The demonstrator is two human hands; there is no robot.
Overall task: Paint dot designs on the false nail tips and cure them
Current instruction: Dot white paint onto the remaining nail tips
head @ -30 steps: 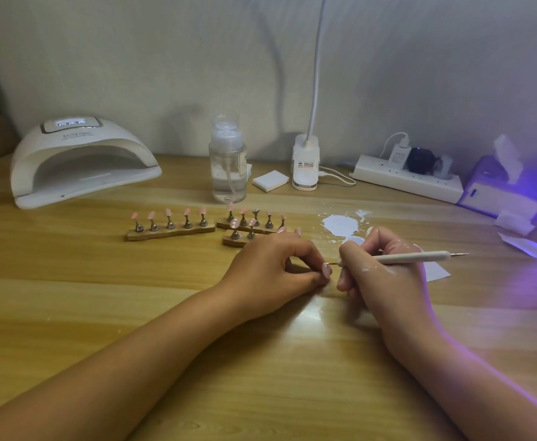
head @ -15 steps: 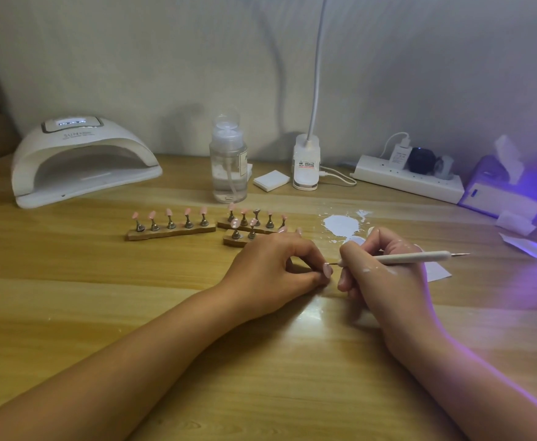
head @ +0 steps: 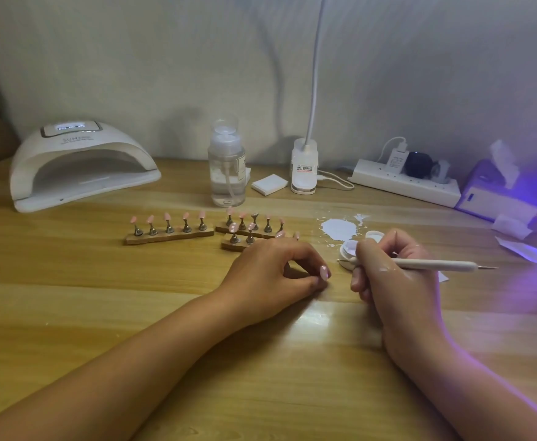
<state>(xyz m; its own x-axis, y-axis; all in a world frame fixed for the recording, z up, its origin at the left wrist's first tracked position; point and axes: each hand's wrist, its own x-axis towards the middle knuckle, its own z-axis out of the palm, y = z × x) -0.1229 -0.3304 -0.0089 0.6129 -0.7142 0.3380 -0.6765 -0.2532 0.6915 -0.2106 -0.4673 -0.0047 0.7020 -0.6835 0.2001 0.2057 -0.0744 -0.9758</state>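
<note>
The left hand (head: 270, 275) pinches a pink nail tip (head: 324, 271) in its fingers (head: 305, 253). The right hand (head: 397, 283) grips a white dotting pen (head: 436, 265).

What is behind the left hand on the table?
Behind the left hand lies a wooden holder strip with two pink nail tips on metal stands. Two more tips peek over the knuckles; their stands and the strip's right end are covered.

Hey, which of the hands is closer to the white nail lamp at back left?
Left. The left hand, pinching a nail tip, rests right of and in front of the nail lamp; the right hand, holding the dotting tool, sits farther right.
</note>
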